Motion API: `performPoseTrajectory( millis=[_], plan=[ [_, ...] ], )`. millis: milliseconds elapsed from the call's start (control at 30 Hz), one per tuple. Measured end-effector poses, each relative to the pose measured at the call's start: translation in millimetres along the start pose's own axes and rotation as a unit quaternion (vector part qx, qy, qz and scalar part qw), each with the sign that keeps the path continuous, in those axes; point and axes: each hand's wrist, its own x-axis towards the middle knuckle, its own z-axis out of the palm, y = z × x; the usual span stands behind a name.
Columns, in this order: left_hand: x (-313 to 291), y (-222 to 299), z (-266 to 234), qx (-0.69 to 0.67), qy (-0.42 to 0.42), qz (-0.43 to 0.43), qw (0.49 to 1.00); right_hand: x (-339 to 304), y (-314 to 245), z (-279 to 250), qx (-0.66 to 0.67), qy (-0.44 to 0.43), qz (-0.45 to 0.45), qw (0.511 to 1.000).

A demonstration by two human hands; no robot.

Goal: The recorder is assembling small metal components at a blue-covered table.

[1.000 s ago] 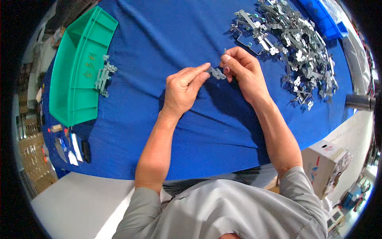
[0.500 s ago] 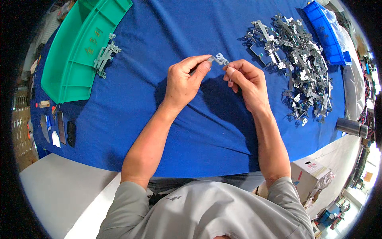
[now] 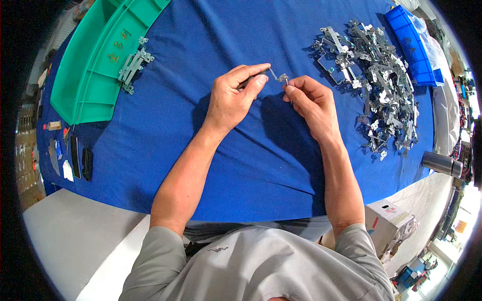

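Note:
Between my two hands, above the blue cloth, is a small silvery metal bracket (image 3: 282,78) with a bent, lobed end. My left hand (image 3: 235,95) pinches its left part between thumb and fingers, and those fingers hide much of it. With thumb and forefinger my right hand (image 3: 310,102) grips its right end. A large heap of similar metal brackets (image 3: 386,85) lies to the right of my hands. Further left, a short stack of brackets (image 3: 134,66) rests against a green plastic bin.
The green bin (image 3: 83,95) stands at the far left. A blue plastic bin (image 3: 412,45) sits behind the heap at right. Small tools and a black case (image 3: 87,164) lie near the left edge. A dark cylinder (image 3: 442,164) is at the right edge, above a cardboard box (image 3: 389,220).
The metal bracket has been turned between my fingers, so its lobed end now shows more edge-on. Both hands stay in nearly the same place.

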Motion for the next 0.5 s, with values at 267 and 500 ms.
performPoseTrajectory(
  millis=[267,500],
  plan=[
    [0.3,-2.5,-3.2,0.032,-0.033,0.082,0.996,1.1,2.2,0.8,-0.029,-0.005,-0.031,0.999],
    [-0.5,-3.9,-2.7,0.071,-0.055,0.124,0.988,2.8,-1.4,2.3,0.092,-0.001,-0.021,0.996]
  ],
)
